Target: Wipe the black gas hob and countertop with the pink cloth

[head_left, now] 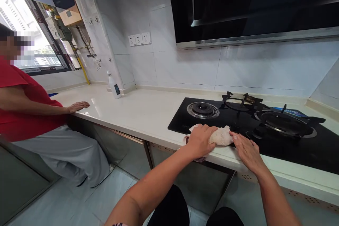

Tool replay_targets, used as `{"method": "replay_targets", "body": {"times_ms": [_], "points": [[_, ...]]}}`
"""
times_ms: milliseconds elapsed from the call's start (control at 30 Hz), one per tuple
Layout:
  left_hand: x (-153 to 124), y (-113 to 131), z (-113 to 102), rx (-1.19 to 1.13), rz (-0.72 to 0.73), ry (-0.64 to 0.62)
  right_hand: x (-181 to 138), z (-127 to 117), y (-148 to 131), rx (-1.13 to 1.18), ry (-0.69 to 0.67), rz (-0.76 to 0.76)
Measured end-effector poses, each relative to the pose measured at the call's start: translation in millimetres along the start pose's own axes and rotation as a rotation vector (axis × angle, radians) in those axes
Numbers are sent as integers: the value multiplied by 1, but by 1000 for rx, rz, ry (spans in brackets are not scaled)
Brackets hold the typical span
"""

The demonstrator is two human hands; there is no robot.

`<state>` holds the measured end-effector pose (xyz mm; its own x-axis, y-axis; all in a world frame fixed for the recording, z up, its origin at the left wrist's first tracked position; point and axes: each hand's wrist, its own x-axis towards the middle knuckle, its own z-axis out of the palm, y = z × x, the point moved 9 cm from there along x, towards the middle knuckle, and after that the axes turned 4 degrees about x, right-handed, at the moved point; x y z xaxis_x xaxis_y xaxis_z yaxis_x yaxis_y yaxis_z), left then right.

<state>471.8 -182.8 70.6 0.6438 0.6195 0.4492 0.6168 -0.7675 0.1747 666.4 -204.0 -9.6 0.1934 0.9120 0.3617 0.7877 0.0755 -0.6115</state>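
Note:
A pale, bunched cloth (221,136) lies at the front edge of the black gas hob (180,122). My left hand (201,141) is closed over the cloth's left part, its thumb pointing right. At the cloth's right end, my right hand (246,150) touches it with fingertips; those fingers are stretched out and lie low over the hob's edge. Something dark and purplish shows below my left hand at the counter edge; I cannot make out whether it is part of the cloth.
A pan support (235,104) sits off its burner at the hob's back. The left burner (203,109) is bare. A white spray bottle (114,86) stands on the pale counter (148,109). A person in red (29,102) stands left, one hand on the counter. A range hood (249,7) hangs above.

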Motion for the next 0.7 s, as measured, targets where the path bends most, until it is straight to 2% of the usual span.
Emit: {"method": "replay_targets", "body": {"times_ms": [167, 300, 400, 533, 700], "points": [[1, 1, 3, -202, -70, -13, 0, -1, 1, -14, 25, -24], [8, 15, 14, -153, -19, -30, -1, -1, 6, -1, 29, -12], [13, 8, 24, -34, -77, -55, -1, 0, 6, -13, 14, -28], [12, -24, 18, 126, -197, -54, -2, 0, 0, -55, 2, -34], [-14, -93, -16, 218, -431, -23, -3, -1, -7, -54, 12, -21]]}}
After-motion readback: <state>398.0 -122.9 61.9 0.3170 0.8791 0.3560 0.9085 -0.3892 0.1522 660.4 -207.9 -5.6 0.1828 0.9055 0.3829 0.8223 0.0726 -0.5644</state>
